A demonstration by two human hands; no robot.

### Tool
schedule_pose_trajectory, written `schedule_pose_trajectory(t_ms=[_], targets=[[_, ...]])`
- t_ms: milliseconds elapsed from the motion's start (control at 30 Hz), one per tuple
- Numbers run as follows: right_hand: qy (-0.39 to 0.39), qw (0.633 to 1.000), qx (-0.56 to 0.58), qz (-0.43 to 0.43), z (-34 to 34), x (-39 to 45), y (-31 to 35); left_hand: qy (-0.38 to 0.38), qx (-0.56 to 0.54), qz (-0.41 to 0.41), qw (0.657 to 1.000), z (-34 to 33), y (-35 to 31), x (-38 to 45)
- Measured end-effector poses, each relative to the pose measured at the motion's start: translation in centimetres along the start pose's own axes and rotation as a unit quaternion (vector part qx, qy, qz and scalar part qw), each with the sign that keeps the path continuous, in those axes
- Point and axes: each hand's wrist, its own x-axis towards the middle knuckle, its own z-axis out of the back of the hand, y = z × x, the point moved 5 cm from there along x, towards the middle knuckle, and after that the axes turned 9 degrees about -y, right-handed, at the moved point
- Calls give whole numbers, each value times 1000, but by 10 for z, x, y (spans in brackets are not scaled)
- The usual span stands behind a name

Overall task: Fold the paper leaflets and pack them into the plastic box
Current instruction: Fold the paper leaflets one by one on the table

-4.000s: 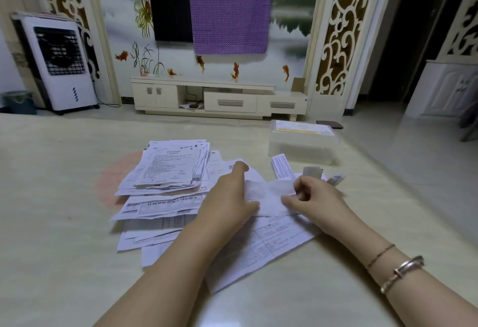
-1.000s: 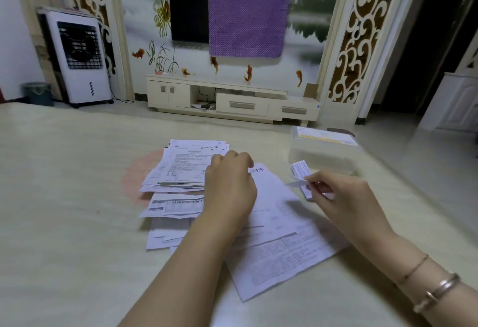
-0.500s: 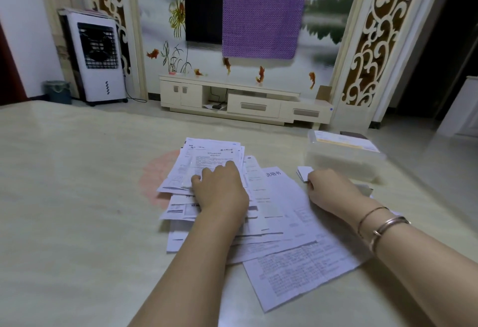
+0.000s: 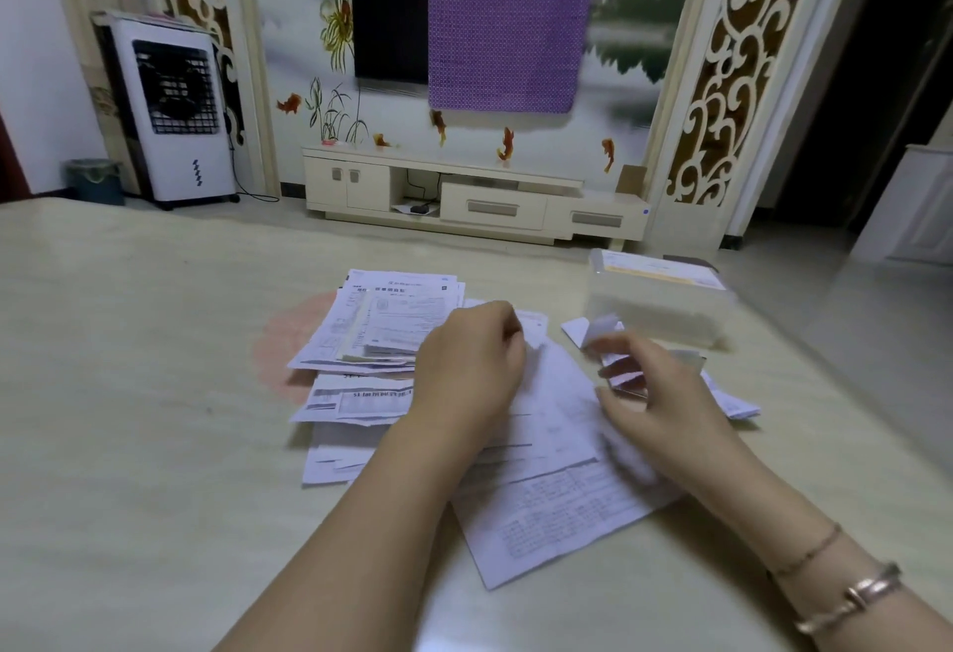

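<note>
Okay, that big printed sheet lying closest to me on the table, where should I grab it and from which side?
Judging by its pose, pinch the big printed sheet at its near corner, coming from your side: that corner lies bare on the table, while the left hand rests over its far end.

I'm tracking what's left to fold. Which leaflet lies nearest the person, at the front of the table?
The large unfolded sheet with printed tables, under both forearms. Its corner reaches closest to the person; the stacked leaflets lie farther back left.

The right hand (image 4: pixel 665 404), flat by the plastic box (image 4: pixel 660 305) half a second ago, now lifts with a small folded leaflet (image 4: pixel 601 331) pinched up. The left hand (image 4: pixel 466 367) slides right across the papers.
</note>
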Motion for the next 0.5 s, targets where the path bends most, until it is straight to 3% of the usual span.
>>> schedule_pose_trajectory(t_ms=[133, 333, 500], targets=[[44, 995, 84, -39, -6, 0, -3, 72, -81, -5, 994, -17, -14, -9], [94, 989, 78, -78, -10, 1, -11, 168, -161, 33, 972, -28, -12, -14], [109, 982, 98, -118, -6, 5, -25, 259, -97, 63, 959, -25, 1, -14]])
